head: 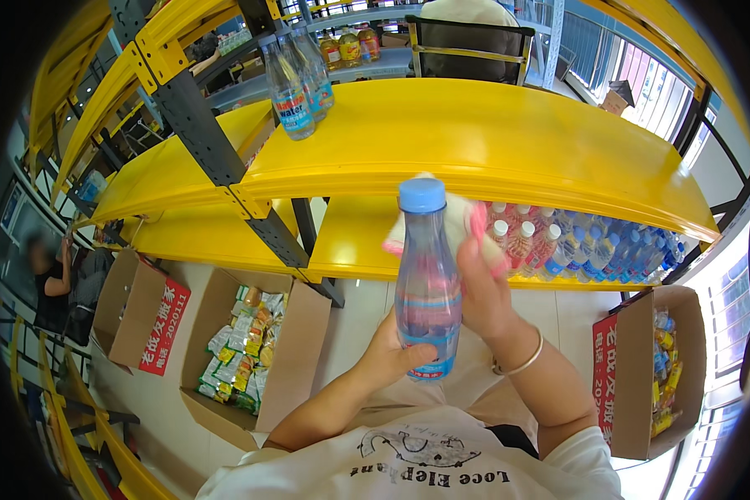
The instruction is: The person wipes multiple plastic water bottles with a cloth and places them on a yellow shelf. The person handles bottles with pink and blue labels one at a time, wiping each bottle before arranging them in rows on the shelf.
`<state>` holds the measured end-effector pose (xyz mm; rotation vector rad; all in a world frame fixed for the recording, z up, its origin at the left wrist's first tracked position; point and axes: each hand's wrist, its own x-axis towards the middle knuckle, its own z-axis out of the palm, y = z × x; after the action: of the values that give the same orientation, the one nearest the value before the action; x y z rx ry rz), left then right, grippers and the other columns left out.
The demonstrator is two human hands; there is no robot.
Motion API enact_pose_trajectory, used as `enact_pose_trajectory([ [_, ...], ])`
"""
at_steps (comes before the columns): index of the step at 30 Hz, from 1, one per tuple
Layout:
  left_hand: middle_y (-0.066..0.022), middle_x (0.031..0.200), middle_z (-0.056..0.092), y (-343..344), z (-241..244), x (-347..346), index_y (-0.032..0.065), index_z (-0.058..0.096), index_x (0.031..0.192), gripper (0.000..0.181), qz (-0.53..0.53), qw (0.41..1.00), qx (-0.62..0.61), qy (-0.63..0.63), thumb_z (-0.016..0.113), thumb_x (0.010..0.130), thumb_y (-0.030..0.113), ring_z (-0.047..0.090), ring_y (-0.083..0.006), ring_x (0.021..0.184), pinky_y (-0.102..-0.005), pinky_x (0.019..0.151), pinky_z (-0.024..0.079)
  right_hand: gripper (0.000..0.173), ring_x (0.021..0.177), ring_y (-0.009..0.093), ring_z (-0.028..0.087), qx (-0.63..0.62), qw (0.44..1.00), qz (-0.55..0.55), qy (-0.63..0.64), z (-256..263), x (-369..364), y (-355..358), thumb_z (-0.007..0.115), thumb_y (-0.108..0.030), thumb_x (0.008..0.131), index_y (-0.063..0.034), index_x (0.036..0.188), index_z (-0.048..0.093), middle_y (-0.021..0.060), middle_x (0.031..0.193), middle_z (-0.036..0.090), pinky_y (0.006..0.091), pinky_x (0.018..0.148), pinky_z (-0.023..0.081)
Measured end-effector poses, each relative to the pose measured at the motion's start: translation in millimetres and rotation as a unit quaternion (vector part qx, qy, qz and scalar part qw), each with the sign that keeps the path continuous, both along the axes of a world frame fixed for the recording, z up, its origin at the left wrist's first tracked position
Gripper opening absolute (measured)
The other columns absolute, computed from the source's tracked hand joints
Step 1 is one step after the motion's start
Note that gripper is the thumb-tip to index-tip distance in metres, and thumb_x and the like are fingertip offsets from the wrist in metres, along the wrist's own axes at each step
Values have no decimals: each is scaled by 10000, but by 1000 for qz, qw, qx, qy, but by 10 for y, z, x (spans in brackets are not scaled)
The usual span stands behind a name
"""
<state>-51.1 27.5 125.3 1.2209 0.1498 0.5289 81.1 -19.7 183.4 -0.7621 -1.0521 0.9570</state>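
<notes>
My left hand [387,356] grips the lower part of a clear plastic water bottle [426,275] with a light blue cap. The bottle stands nearly upright in front of my chest. Behind its right side, my right hand [484,294] holds a white cloth with pink edging [459,219], somewhat blurred. Part of the cloth is hidden by the bottle's neck. Beyond both hands runs a yellow metal shelf [475,125]. Similar water bottles [294,106] stand together at the left of this shelf, beside a dark upright post.
On the lower shelf [350,237], rows of bottles [575,247] fill the right part. A cardboard box of packaged snacks [306,350] stands at lower left, another box of bottles [634,375] at right. A dark perforated post [200,125] rises at left. People sit beyond the shelf and at far left.
</notes>
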Motion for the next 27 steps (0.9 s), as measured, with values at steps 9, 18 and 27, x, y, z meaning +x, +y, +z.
enact_pose_trajectory([
  [9, -112, 1065, 473, 116, 106, -107, -10, 326, 1151, 783, 311, 942, 48, -116, 722, 597, 377, 491, -191, 957, -322, 834, 391, 475, 1024, 122, 414, -1, 997, -28, -71, -496, -396, 124, 320, -342, 900, 19, 1206, 352, 68, 1130, 447, 267, 889, 325],
  [18, -88, 1047, 380, 83, -544, -87, 1, 325, 1142, 769, 345, 930, 110, -59, 747, 550, 251, 400, -196, 1024, -344, 885, 336, 448, 984, 168, 502, -303, 918, -4, 257, -1109, -567, 178, 292, -357, 897, -20, 1172, 400, 99, 1109, 498, 273, 841, 401],
  [27, -126, 1144, 418, 407, -682, -338, 36, 297, 1202, 701, 226, 923, 256, 178, 674, 624, 158, 442, -225, 1032, -334, 836, 381, 430, 784, 160, 568, -315, 917, -99, 223, -1742, -467, 437, 282, -374, 882, -34, 1050, 486, 81, 958, 564, 265, 591, 470],
])
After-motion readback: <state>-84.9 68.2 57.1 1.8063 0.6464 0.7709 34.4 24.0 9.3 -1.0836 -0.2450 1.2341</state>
